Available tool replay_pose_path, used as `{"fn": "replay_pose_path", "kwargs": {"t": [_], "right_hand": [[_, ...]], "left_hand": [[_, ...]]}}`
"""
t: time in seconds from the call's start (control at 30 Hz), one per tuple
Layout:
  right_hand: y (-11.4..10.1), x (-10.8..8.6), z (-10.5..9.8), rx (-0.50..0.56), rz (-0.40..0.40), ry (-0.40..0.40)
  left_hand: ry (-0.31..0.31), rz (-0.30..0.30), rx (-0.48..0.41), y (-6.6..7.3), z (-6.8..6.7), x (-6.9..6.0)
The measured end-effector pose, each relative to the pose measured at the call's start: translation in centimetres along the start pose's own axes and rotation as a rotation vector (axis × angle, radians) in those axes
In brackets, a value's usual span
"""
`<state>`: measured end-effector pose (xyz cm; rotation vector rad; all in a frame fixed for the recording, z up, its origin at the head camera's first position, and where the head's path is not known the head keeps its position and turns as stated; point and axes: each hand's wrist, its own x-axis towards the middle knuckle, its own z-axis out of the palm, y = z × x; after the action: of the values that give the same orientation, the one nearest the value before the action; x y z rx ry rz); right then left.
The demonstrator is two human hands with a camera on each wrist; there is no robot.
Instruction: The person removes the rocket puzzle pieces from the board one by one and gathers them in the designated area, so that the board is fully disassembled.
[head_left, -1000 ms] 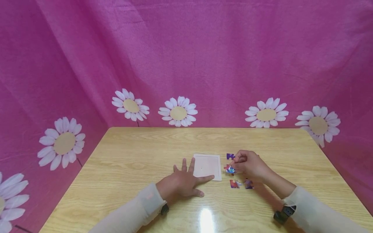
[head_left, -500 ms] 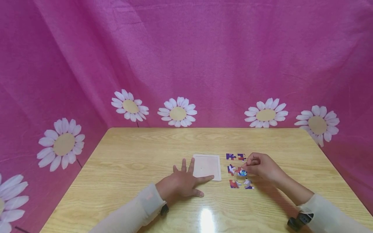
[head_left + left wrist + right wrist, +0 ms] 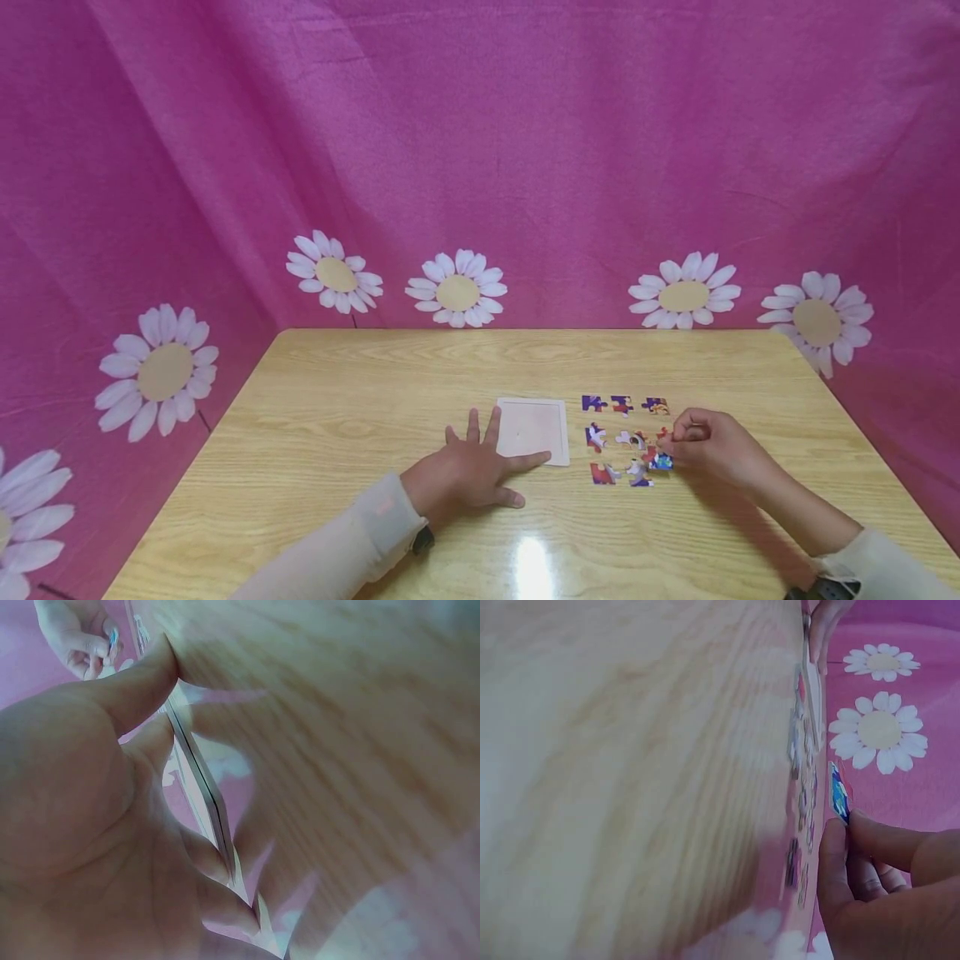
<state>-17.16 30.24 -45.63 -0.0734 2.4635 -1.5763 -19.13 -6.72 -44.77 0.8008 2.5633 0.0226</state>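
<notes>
My right hand (image 3: 716,446) pinches a red and blue jigsaw piece (image 3: 661,461) between thumb and fingertips, held above the table. In the right wrist view that jigsaw piece (image 3: 839,793) is tilted, seen almost edge-on. Loose jigsaw pieces lie in rough rows left of this hand, among them a purple one (image 3: 594,404) and a red one (image 3: 602,474); one at the right is partly hidden. Fingers spread, my left hand (image 3: 474,468) rests at the lower left of a pale square puzzle tray (image 3: 530,427), its index finger lying over the near edge.
The wooden table (image 3: 360,375) reaches back to a pink curtain (image 3: 480,150) printed with white daisies. The jigsaw pieces stand just right of the tray. A dark strapped device (image 3: 825,588) sits at my right wrist.
My right hand has moved rightward with the pinched jigsaw piece, away from the tray, uncovering more loose pieces. My left hand and the tray have stayed in place.
</notes>
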Motion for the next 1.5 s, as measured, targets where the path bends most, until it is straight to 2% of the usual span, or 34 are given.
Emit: {"fn": "replay_pose_path", "kwargs": {"t": [0.2,0.37,0.47,0.67,0.97,1.5], "right_hand": [[0.8,-1.0,-0.9,-0.09,0.039,0.026],[1.4,-1.5,-1.0,-0.13,0.028,0.032],[1.7,-1.8,-1.0,-0.124,-0.001,0.016],[2.0,-1.8,-0.9,-0.11,0.013,-0.015],[1.5,-1.7,-0.2,-0.287,-0.043,0.048],[1.5,-1.7,0.2,-0.453,-0.075,0.127]], "left_hand": [[0.007,0.006,0.007,0.0,0.0,0.0],[-0.004,0.007,-0.001,-0.2,0.0,0.1],[-0.008,0.002,-0.005,-0.2,0.0,0.2],[-0.009,-0.003,-0.011,-0.3,0.0,0.3],[-0.002,0.009,-0.035,-0.6,0.1,0.3],[0.027,0.038,-0.054,-0.7,0.6,0.3]]}}
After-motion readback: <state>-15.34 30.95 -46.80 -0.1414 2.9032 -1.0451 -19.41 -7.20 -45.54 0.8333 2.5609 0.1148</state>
